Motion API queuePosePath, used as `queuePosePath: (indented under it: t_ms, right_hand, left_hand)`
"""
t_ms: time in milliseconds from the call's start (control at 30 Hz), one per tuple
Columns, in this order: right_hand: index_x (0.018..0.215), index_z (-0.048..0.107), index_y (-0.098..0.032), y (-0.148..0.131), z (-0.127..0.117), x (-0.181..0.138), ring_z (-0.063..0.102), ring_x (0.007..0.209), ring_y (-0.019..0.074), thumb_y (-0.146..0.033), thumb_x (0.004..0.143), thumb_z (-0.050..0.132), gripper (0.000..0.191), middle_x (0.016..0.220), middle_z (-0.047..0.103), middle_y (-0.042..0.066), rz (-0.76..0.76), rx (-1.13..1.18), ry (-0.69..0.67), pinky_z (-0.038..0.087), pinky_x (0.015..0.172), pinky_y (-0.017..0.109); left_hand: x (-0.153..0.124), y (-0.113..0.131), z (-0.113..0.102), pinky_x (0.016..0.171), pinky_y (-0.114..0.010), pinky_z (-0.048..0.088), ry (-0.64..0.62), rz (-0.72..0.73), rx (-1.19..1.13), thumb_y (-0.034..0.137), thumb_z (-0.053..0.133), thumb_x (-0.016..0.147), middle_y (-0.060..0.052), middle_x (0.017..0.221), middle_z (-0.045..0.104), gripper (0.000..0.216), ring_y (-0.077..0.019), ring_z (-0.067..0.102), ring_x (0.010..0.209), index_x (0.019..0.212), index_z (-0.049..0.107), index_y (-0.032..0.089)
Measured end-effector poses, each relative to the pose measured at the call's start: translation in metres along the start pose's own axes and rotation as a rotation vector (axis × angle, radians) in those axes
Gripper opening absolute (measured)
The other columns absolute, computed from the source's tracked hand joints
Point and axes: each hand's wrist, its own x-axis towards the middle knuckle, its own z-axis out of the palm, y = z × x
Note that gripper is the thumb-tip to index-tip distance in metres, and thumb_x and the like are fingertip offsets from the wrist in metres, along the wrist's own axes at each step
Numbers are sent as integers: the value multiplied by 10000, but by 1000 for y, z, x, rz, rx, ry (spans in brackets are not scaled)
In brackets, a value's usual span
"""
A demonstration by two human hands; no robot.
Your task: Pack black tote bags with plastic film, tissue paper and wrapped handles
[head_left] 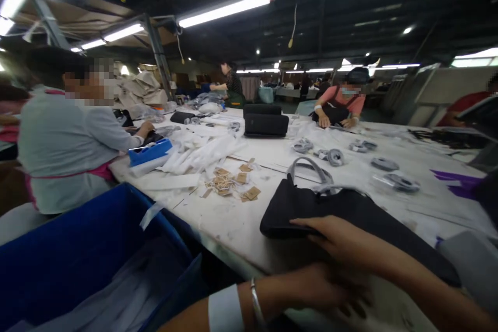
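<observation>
A black fabric bag [295,207] with grey handles [307,166] lies flat on the white table [233,223] in front of me. My right hand [338,241] rests on the bag's near edge, fingers stretched out flat and pointing left. My left hand [322,290], with a metal bangle and a white band on the wrist, is just below it by the table's near edge. It is smeared by motion, so its fingers are unclear.
Brown paper tags [229,181] are scattered mid-table, with grey straps in plastic [334,156] beyond. A blue bin [78,254] stands at my lower left. A seated person in grey [58,140] works at the left beside a blue tray [150,151]. Stacked black bags [265,122] and another person [338,106] are farther back.
</observation>
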Motion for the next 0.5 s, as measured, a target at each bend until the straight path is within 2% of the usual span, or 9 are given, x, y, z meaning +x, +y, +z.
queuePosePath:
  t_ms: [67, 100, 133, 200, 267, 300, 367, 433, 500]
  right_hand:
    - [1349, 594, -295, -1, -5, -1, 625, 1183, 269, -152, 822, 539, 549, 1312, 646, 31, 7, 11, 22, 478, 1031, 406]
    - [1365, 579, -288, -1, -6, -3, 619, 1191, 269, -141, 811, 543, 574, 1326, 637, 36, 4, 4, 23, 470, 1036, 404]
    - [1379, 564, -283, -2, -7, -4, 613, 1199, 266, -131, 806, 539, 593, 1341, 626, 39, -1, -6, 24, 463, 1041, 398]
    - [1390, 553, -268, -4, -7, -5, 612, 1200, 260, -132, 817, 529, 590, 1349, 621, 50, -5, -25, 27, 464, 1031, 378]
    - [1367, 574, -254, -7, -8, -3, 637, 1155, 261, -169, 847, 529, 529, 1307, 652, 64, -4, -38, 32, 486, 989, 364]
    - [1344, 594, -254, -8, -9, -1, 658, 1114, 259, -194, 865, 529, 487, 1261, 680, 66, -5, -41, 34, 500, 955, 356]
    - [1303, 621, -265, -9, -14, 3, 681, 1049, 252, -220, 875, 546, 437, 1186, 717, 58, -22, -50, 43, 516, 904, 340]
    - [1301, 620, -276, -6, -19, 4, 673, 1064, 255, -254, 869, 585, 434, 1197, 712, 53, -30, -87, 90, 510, 923, 351]
    - [1328, 598, -282, 5, -24, -5, 636, 1141, 268, -329, 874, 613, 457, 1265, 678, 52, -20, -162, 179, 457, 1029, 406]
  left_hand:
    - [-28, 9, -6, 763, -266, 550, -81, 111, 24, 440, 548, 933, -49, 865, 734, 305, -192, 706, 821, 978, 752, 218]
    - [-43, 12, -13, 774, -282, 549, 11, 156, 76, 436, 563, 921, -58, 852, 733, 298, -200, 697, 808, 937, 753, 208]
    - [-58, 14, -23, 778, -294, 543, 188, 184, 166, 436, 592, 902, -64, 852, 731, 275, -205, 687, 801, 902, 748, 210]
    - [-79, 10, -46, 743, -298, 541, 688, 147, 260, 426, 578, 911, -66, 823, 701, 267, -201, 662, 790, 841, 703, 200]
    - [-86, -1, -67, 793, -312, 552, 1012, 98, 259, 424, 626, 880, -86, 1033, 688, 281, -222, 656, 951, 1047, 644, 198]
    - [-85, -8, -74, 846, -326, 552, 1031, 87, 232, 422, 662, 852, -99, 1162, 657, 400, -235, 637, 1056, 1175, 586, 199]
    - [-77, -21, -83, 944, -357, 525, 927, 66, 197, 418, 693, 825, -107, 1282, 613, 548, -251, 599, 1169, 1289, 504, 198]
    - [-66, -30, -86, 989, -377, 493, 827, 29, 218, 424, 659, 850, -98, 1243, 646, 465, -257, 608, 1167, 1237, 545, 193]
    - [-56, -34, -89, 979, -376, 488, 819, -4, 250, 432, 616, 877, -89, 1177, 682, 368, -261, 626, 1135, 1153, 592, 191]
